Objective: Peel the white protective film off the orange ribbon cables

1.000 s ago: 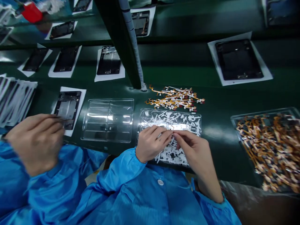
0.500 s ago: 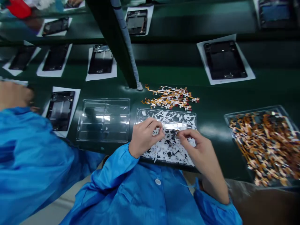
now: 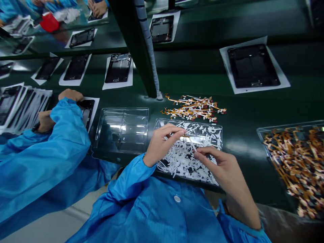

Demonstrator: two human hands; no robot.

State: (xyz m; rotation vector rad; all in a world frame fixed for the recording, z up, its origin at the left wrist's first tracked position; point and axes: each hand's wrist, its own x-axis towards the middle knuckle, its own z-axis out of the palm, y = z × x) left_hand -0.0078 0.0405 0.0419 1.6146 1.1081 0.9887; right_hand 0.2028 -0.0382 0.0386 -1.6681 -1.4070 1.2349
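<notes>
Hands: Your left hand (image 3: 162, 145) pinches between thumb and forefinger, its other fingers curled close behind. Your right hand (image 3: 222, 165) sits just beside, fingers curved together, tips near the pinch; you cannot tell whether they grip anything.

Held piece: A thin flex-cable strip (image 3: 189, 141) stands at the pinch, above the middle of the tray below.

Handling: It looks very light, springy and easily creased, so a fingertip hold on its flat end seems safest.

Tray below: A clear plastic tray (image 3: 188, 123) holds a heap of white paper-like strips (image 3: 186, 162).

Around it: A second clear plastic tray (image 3: 121, 130) lies just left. Loose orange flex cables (image 3: 193, 108) lie just beyond on the green bench (image 3: 243, 111), and a third tray (image 3: 291, 125) to the right is heaped with more flex cables (image 3: 296, 172).

Farther: A co-worker's blue sleeve (image 3: 50, 145) reaches over a phone housing (image 3: 86, 113) on white paper.
</notes>
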